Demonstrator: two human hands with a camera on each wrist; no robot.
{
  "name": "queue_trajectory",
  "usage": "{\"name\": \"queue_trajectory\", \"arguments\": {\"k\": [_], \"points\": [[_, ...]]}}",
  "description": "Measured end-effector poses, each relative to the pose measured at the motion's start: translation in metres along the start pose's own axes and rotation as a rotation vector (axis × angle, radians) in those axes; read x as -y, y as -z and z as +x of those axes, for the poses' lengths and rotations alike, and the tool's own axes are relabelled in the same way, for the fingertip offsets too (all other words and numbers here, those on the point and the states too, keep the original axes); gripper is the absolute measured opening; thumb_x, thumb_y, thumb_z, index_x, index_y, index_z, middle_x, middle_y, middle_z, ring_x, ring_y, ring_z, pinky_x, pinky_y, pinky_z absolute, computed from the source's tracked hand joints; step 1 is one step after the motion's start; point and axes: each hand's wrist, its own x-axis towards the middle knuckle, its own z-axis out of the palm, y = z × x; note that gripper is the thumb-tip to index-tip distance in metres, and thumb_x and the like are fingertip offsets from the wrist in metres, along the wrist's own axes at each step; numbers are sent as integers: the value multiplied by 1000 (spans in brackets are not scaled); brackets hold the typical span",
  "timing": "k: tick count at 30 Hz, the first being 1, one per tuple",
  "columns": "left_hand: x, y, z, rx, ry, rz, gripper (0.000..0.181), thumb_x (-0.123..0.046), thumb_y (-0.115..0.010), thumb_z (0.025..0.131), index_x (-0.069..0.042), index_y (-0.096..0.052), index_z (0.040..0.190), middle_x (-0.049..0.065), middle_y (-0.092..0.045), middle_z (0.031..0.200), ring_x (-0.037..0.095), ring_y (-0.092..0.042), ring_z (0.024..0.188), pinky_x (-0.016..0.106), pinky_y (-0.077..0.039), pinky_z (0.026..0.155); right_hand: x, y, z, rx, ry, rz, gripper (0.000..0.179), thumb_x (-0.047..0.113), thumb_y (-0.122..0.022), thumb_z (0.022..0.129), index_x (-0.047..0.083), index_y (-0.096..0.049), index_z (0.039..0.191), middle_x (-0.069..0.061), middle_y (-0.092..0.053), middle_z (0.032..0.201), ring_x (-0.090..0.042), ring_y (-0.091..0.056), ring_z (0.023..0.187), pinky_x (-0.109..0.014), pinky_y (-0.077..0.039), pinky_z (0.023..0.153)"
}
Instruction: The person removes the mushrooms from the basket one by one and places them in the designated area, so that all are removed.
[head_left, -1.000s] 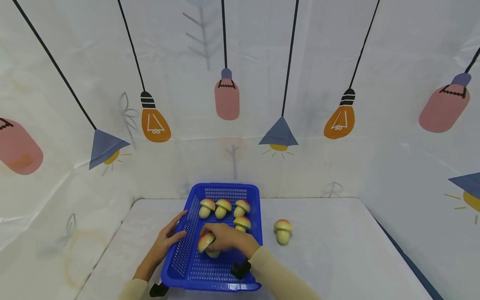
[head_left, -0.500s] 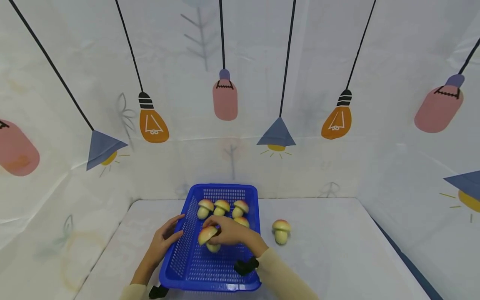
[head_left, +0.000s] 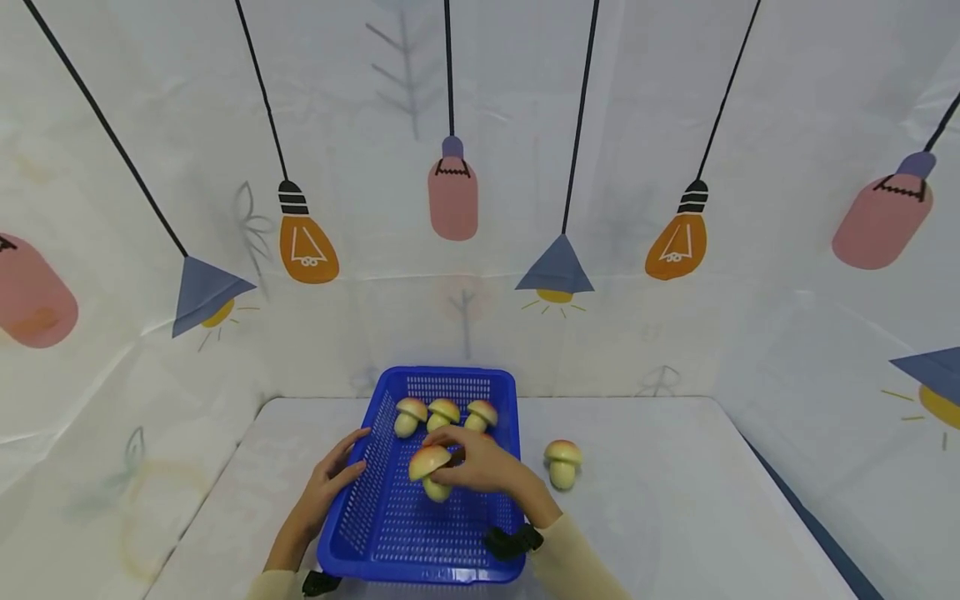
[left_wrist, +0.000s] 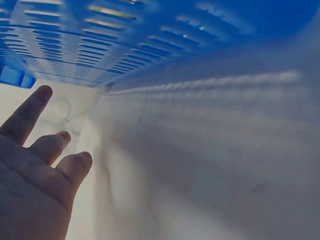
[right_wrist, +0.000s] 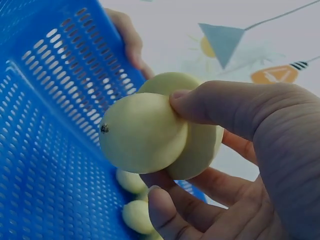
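Observation:
My right hand [head_left: 476,460] pinches a toy mushroom [head_left: 429,462] over the blue basket. In the right wrist view, the thumb presses where the mushroom's pale stem [right_wrist: 145,132] meets its cap, with fingers beneath. My left hand [head_left: 326,475] rests at the left rim of the blue plastic basket [head_left: 390,546], thumb and index finger at the edge. Its other fingers [left_wrist: 30,117] stretch out loosely beside the perforated wall. Three more mushrooms [head_left: 444,412], with yellow-red caps, stand in a row at the basket's far end. Another, behind my right hand, is mostly hidden.
One more toy mushroom [head_left: 562,463] lies on the white table [head_left: 675,500] right of the basket. A white backdrop [head_left: 480,333] printed with hanging lamps rises behind the table. Dark straps sit at both wrists.
My right hand has raised the mushroom from the middle of the basket and moved it slightly right and away from me. The left hand stays at the rim.

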Motion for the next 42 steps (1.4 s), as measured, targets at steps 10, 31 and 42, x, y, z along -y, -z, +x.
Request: {"name": "queue_trajectory", "arguments": {"k": [10,31,42], "points": [[6,4,1,24,-12,-41,56,-13,-47,107,-9,-32,161,38,-37,153,14,-67,111,36,-59,83,-1,12,-21,-80,-2,116,45,23,-70,97,8,-59,138,-9,-63,135,-25,-63,120,-29,-55,94],[5,6,5,32,-32,45,57,-13,-52,106,-8,-36,160,36,-38,155,4,-65,113,32,-58,84,-12,39,-78,-326,-83,210,46,20,-71,98,8,-57,141,-15,-62,139,-24,-65,114,-30,-55,93],[-2,13,9,101,-42,114,58,-11,-58,102,-11,-40,157,31,-46,152,18,-62,125,29,-55,89,-21,45,-96,-401,-102,223,44,17,-73,96,12,-60,138,-17,-64,136,-24,-65,116,-30,-55,93]]}}
